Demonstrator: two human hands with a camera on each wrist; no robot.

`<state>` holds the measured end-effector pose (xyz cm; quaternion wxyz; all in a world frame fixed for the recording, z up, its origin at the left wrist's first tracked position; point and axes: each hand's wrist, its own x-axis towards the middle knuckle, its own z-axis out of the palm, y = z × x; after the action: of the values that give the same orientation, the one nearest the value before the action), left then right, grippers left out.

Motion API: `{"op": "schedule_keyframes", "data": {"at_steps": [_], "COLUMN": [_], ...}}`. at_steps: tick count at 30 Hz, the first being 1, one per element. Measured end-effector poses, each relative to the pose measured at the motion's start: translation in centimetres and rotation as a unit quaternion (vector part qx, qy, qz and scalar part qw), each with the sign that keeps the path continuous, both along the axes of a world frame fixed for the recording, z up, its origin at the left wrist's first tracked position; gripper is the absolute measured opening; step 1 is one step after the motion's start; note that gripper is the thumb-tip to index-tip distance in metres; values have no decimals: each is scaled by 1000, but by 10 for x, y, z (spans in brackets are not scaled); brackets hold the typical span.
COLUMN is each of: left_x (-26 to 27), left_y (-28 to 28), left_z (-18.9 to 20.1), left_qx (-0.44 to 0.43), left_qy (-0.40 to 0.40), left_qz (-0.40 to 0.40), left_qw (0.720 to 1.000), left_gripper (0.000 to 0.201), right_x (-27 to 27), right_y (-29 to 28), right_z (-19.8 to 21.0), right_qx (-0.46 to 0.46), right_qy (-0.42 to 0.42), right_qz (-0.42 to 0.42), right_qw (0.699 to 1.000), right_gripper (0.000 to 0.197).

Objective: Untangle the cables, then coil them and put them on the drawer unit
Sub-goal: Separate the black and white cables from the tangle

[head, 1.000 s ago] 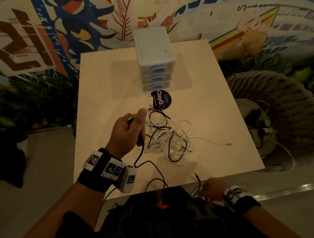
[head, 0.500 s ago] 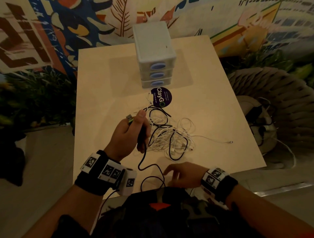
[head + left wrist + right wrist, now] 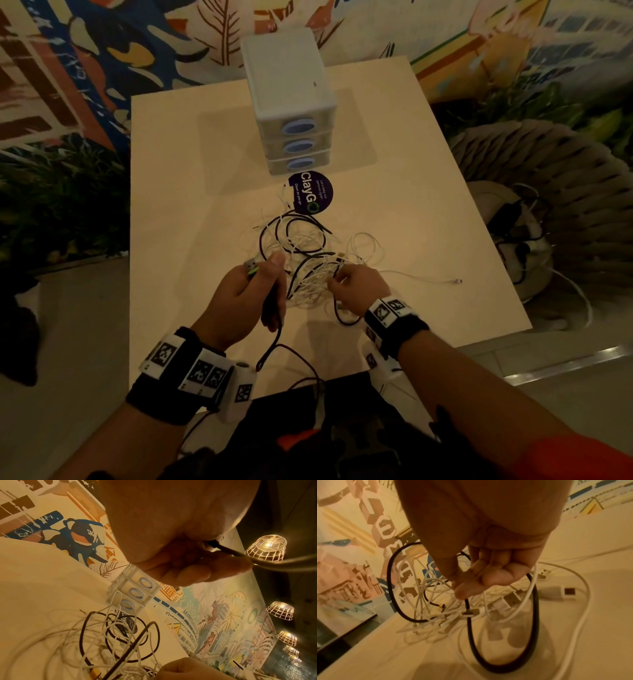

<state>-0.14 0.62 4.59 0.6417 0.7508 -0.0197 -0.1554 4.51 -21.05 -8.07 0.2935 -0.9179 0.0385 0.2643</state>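
Where a mural backs it, table (image 3: 191, 192) holds cables (image 3: 308, 260).

Matt table (image 3: 205, 171); smooth plastic drawer unit (image 3: 286, 75).

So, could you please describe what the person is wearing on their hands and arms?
Both hands are bare. The left wrist carries a black band with white blocks printed with black square markers. The right wrist has a matching black band and marker blocks. An orange sleeve shows on the right arm.

black wristbands (image 3: 164, 394), white tag blocks (image 3: 202, 370)
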Motion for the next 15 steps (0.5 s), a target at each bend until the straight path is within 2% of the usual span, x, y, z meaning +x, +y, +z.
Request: {"op": "schedule_keyframes", "data": {"at_steps": [5,9,11,15], "left_x": [1,4,5,7], "left_y": [3,-1,-5,-20], "left_z": [-7,-18,-25,-39], "left_qx": [-1,29,55,144], "left_qy": [6,26,55,75], "left_qz": [18,1,-26,-150], "left_qw": [1000,999,997,975], "left_gripper": [66,66,61,40], "right_x": [-9,-19,-22,-19], "right_y": [-11,-22,-25,-25], "right_z": [-2,-3,3,7], "right_qx": [38,68,82,134], "right_qy": [-12,-15,-32,-90], "right_qz": [-5,-6,-19,-44], "right_qw": [999,998,996,986], "right_gripper": [23,24,23,33]}}
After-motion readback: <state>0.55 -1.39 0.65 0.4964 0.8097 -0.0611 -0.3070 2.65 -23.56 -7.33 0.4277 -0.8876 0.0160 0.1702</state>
